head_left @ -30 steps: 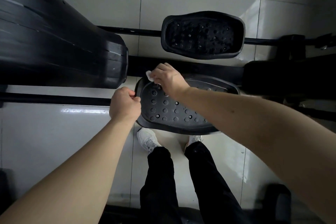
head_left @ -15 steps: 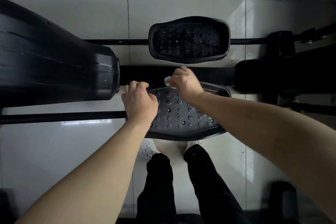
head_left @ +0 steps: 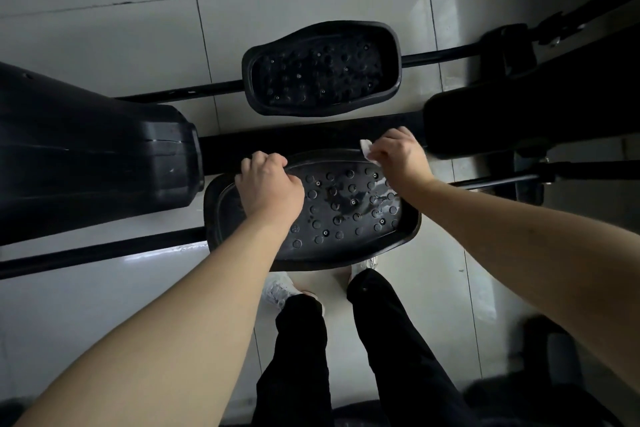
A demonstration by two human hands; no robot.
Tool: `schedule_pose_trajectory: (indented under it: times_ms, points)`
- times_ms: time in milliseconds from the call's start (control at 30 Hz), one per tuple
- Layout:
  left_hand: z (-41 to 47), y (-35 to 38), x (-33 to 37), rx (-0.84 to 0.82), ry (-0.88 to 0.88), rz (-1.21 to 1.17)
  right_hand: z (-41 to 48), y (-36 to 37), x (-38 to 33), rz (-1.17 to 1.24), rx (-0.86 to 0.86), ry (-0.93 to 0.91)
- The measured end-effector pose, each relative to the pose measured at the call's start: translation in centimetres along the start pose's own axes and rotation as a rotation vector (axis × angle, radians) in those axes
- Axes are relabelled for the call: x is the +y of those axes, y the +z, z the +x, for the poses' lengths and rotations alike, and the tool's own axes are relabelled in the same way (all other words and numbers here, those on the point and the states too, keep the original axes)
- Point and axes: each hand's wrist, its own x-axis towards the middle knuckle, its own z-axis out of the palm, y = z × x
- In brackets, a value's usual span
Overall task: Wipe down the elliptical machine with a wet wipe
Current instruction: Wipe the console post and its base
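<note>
On the near black studded plastic pedal [head_left: 346, 218] of the elliptical, my left hand [head_left: 268, 189] curls its fingers over the far rim, while my right hand [head_left: 398, 158] pinches a crumpled white wet wipe [head_left: 366, 147] against the pedal's far right edge

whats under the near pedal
White shoes peek out beneath the near pedal at its closest edge, on tiled floor. Whatever lies further beneath is hidden by the pedal itself.
</note>
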Motion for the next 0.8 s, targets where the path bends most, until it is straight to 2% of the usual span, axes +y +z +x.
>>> schedule_pose_trajectory:
  times_ms: [100, 300, 400, 500, 667, 733, 800]
  points:
    - [0.0, 0.5, 0.4, 0.008, 0.007, 0.024, 0.0, 1.0, -0.8, 0.019, -0.005, 0.055]
    - [0.6, 1.3, 2.2, 0.04, 0.026, 0.057, 1.8, 3.9, -6.6, 0.171, 0.0, -0.195]
    - [1.0, 1.5, 3.2, 0.049, 0.046, 0.073, 2.2, 4.6, -5.8, 0.149, 0.061, -0.217]
    - [0.7, 1.9, 4.5, 0.032, 0.101, 0.084, 0.8, 4.4, -2.7, 0.135, 0.159, -0.094]
    - [-0.2, 3.2, 7.2, -0.006, 0.21, 0.126, -1.9, 3.0, 2.0, 0.096, 0.193, 0.165]
    - [-0.5, 3.6, 8.1, -0.025, 0.229, 0.144, -2.9, 2.1, 4.0, 0.051, 0.134, 0.313]
    - [-0.7, 3.9, 8.6, -0.044, 0.235, 0.16, -4.4, 1.1, 5.6, 0.082, -0.012, 0.531]
